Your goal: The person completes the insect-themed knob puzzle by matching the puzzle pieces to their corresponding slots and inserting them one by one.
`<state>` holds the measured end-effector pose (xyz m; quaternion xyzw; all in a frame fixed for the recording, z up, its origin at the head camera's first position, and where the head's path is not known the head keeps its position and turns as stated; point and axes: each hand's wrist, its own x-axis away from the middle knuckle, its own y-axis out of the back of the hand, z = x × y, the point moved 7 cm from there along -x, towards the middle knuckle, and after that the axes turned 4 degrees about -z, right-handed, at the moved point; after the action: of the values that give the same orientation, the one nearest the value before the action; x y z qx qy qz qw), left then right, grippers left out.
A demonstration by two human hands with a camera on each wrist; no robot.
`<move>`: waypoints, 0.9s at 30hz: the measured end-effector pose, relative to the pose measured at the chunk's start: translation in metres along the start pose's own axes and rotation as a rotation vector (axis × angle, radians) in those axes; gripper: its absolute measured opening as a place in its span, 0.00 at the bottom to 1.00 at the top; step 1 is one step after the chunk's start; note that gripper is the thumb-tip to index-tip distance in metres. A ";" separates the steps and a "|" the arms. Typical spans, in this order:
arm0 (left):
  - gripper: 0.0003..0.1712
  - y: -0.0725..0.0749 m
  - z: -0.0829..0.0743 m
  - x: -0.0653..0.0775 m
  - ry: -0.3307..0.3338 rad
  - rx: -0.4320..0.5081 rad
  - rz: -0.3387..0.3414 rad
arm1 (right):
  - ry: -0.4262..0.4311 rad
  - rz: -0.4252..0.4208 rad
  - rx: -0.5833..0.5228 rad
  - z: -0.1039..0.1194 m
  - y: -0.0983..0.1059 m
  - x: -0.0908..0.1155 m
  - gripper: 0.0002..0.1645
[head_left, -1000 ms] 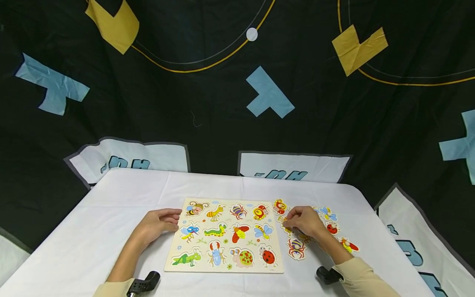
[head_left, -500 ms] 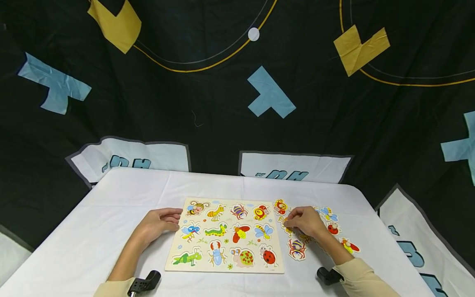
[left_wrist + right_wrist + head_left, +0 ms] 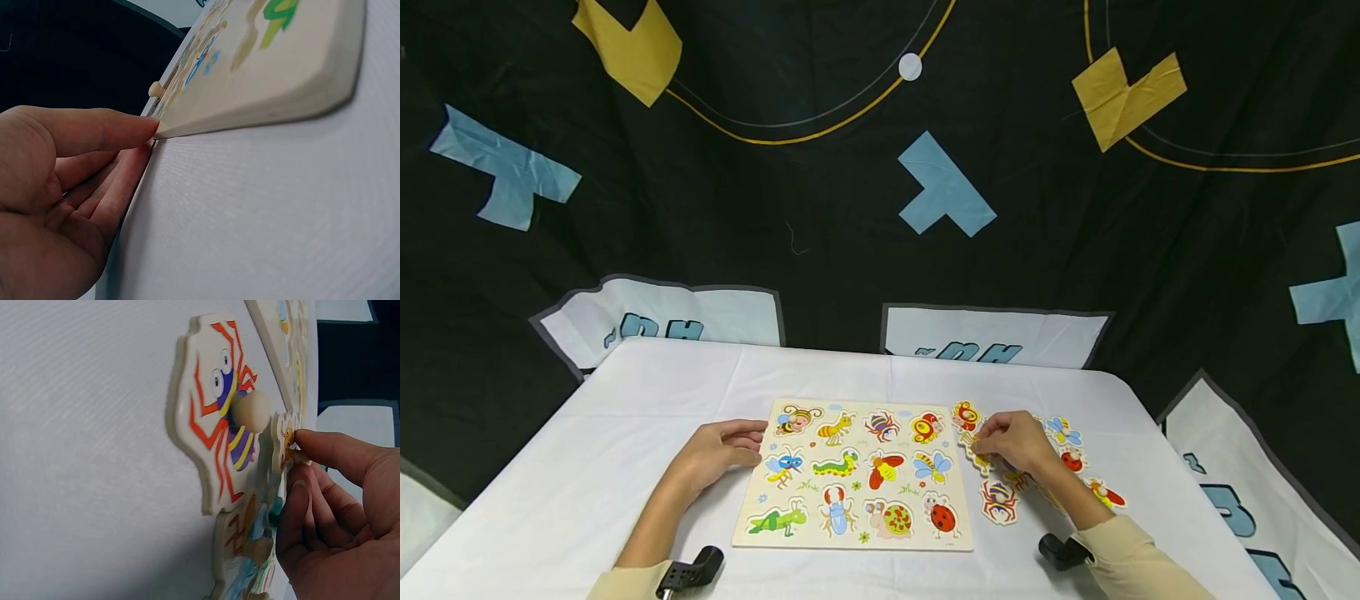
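Observation:
A wooden puzzle board (image 3: 752, 500) with printed insects lies flat on the white table. My left hand (image 3: 718, 454) touches its left edge. In the left wrist view, the thumb (image 3: 125, 130) rests at the board's edge, fingers loosely below it. To the right of the board, my right hand (image 3: 1018, 442) pinches a yellow-orange insect puzzle piece (image 3: 284, 444) between thumb and fingers. A spider puzzle piece (image 3: 999, 503) with a round wooden knob (image 3: 251, 411) lies near that hand. The red-and-yellow puzzle piece (image 3: 966, 416) is just beyond. Other pieces are partly hidden under the right hand.
Loose pieces lie right of my right hand: a blue-winged insect piece (image 3: 1063, 431), a ladybug piece (image 3: 1072, 459) and a red-winged insect piece (image 3: 1105, 494). Behind the white table (image 3: 662, 383) hangs a black cloth (image 3: 820, 200). Each wrist wears a black camera (image 3: 1063, 552).
My right hand has risen slightly, with the pinched yellow-orange insect puzzle piece shifting along with it. The left hand and the board stay where they were.

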<state>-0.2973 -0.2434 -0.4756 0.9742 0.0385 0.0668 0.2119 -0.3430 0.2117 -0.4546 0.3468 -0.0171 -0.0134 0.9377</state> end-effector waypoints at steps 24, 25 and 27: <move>0.35 0.001 -0.001 -0.001 -0.010 -0.005 -0.002 | 0.067 0.054 -0.017 0.028 -0.019 -0.008 0.07; 0.35 0.001 -0.001 0.000 -0.010 -0.007 -0.002 | 0.071 0.058 -0.023 0.030 -0.021 -0.008 0.07; 0.35 0.001 -0.001 -0.001 -0.007 -0.006 -0.002 | 0.081 0.062 -0.024 0.032 -0.024 -0.010 0.07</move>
<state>-0.2979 -0.2442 -0.4740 0.9738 0.0387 0.0635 0.2151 -0.3542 0.1730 -0.4457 0.3350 0.0105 0.0296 0.9417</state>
